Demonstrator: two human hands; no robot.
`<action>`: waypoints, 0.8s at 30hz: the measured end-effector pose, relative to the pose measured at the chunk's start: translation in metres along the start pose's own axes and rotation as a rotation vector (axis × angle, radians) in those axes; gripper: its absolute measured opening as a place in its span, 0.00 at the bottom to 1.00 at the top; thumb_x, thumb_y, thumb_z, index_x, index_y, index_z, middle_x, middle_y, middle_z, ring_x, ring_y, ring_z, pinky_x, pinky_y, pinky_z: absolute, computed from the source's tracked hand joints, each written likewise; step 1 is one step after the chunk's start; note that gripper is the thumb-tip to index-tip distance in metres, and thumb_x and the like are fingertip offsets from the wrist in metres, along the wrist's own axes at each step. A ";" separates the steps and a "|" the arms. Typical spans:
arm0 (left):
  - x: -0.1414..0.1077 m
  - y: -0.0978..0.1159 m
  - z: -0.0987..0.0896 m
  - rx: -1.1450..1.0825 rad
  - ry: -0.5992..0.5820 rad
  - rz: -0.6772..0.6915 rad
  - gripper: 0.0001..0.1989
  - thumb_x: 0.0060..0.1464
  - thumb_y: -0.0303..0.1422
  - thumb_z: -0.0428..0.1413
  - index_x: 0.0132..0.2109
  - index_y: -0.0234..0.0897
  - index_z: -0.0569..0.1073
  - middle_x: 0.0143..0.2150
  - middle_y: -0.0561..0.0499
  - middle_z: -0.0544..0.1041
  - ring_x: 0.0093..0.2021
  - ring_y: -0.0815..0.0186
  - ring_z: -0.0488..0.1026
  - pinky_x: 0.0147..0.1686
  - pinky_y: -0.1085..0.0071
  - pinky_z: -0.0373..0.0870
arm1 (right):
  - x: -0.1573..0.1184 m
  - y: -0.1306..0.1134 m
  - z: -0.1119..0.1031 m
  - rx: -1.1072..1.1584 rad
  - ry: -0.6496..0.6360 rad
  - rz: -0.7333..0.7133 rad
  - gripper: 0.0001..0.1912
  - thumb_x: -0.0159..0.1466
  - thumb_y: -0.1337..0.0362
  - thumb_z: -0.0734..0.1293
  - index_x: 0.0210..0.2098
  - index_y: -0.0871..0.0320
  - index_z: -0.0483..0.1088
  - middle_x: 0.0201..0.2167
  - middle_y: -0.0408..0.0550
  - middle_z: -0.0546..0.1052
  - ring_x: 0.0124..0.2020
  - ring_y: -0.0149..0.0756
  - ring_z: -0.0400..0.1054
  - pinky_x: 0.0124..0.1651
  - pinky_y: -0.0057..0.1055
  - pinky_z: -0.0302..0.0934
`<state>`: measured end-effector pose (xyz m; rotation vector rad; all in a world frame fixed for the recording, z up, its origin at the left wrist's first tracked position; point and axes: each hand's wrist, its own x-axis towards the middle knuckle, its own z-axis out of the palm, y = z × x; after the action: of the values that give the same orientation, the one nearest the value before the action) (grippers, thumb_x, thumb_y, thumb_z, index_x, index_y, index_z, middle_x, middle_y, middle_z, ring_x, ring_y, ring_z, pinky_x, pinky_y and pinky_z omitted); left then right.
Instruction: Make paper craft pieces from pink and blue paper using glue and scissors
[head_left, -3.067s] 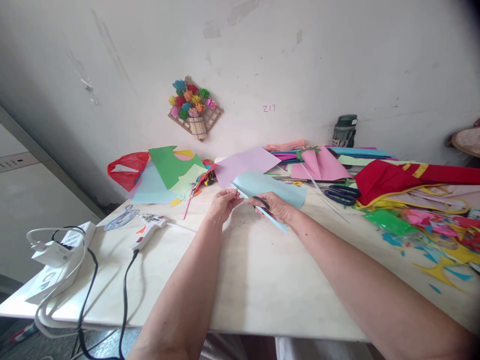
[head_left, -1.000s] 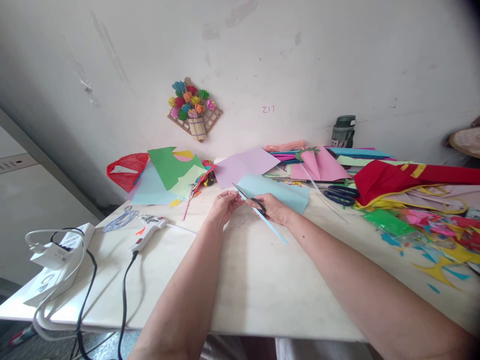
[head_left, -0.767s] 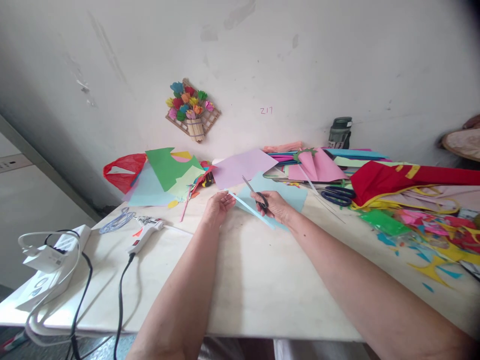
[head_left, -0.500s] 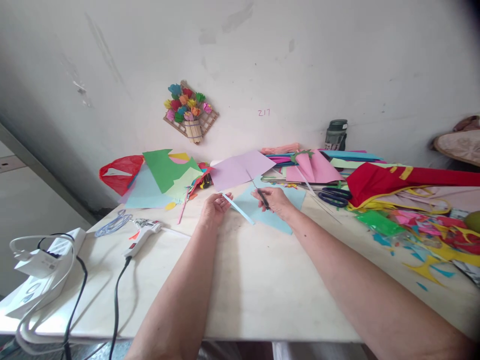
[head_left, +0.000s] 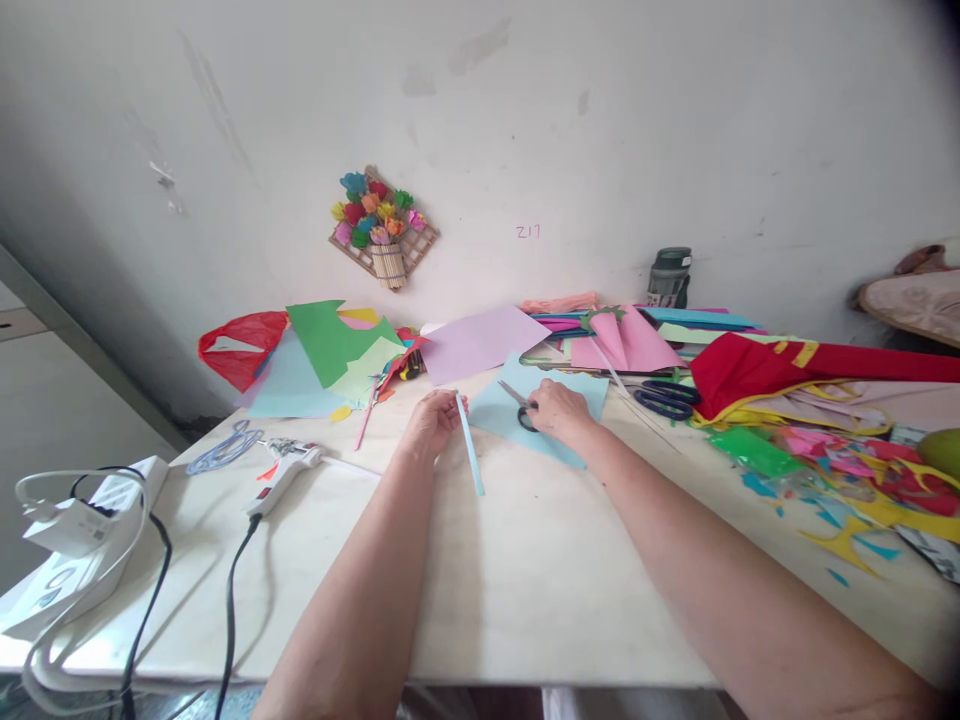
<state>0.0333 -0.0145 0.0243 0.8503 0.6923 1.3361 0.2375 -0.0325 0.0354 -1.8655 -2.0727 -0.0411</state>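
My left hand (head_left: 436, 422) pinches the upper end of a narrow light blue paper strip (head_left: 471, 448), which slants down toward me over the table. My right hand (head_left: 561, 408) has its fingers on the handles of small black-handled scissors (head_left: 527, 414). Their blades point up and left above a light blue paper sheet (head_left: 495, 410) lying flat on the table. Part of the handles is hidden behind the fingers. A lilac sheet (head_left: 484, 343) lies just beyond both hands.
A white glue gun (head_left: 285, 478) and a power strip (head_left: 124, 515) with cables occupy the left. Dark-handled scissors (head_left: 666, 398), a red cloth (head_left: 750, 365) and paper scraps (head_left: 847, 540) lie at right. Green paper (head_left: 337, 340) and a pink paper cone (head_left: 611, 332) sit at the back.
The strip has swung from slanting right to hanging more steeply toward me. My right hand has moved slightly right and lowered the scissors onto or close above the blue sheet.
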 end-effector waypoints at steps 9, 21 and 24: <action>-0.012 0.002 0.014 0.172 -0.399 -0.123 0.06 0.41 0.28 0.57 0.27 0.33 0.66 0.21 0.50 0.73 0.19 0.70 0.69 0.21 0.75 0.65 | -0.007 -0.025 0.006 1.272 -0.234 0.103 0.21 0.57 0.51 0.58 0.35 0.63 0.70 0.35 0.53 0.73 0.24 0.28 0.62 0.17 0.23 0.45; -0.015 0.001 0.021 0.280 -0.300 -0.130 0.10 0.39 0.32 0.60 0.29 0.33 0.67 0.27 0.48 0.74 0.24 0.68 0.72 0.26 0.72 0.67 | -0.005 -0.028 0.011 1.494 -0.141 0.201 0.10 0.45 0.61 0.68 0.22 0.61 0.67 0.18 0.42 0.68 0.18 0.24 0.58 0.16 0.21 0.43; -0.011 0.004 0.017 0.337 -0.005 0.039 0.12 0.37 0.34 0.61 0.25 0.34 0.66 0.26 0.49 0.74 0.23 0.70 0.69 0.25 0.73 0.65 | -0.004 -0.025 0.011 1.522 -0.135 0.217 0.09 0.45 0.61 0.68 0.22 0.62 0.67 0.19 0.44 0.69 0.19 0.24 0.59 0.15 0.21 0.44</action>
<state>0.0444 -0.0271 0.0359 1.1401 0.9170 1.2700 0.2108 -0.0367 0.0291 -1.0096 -1.1445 1.3099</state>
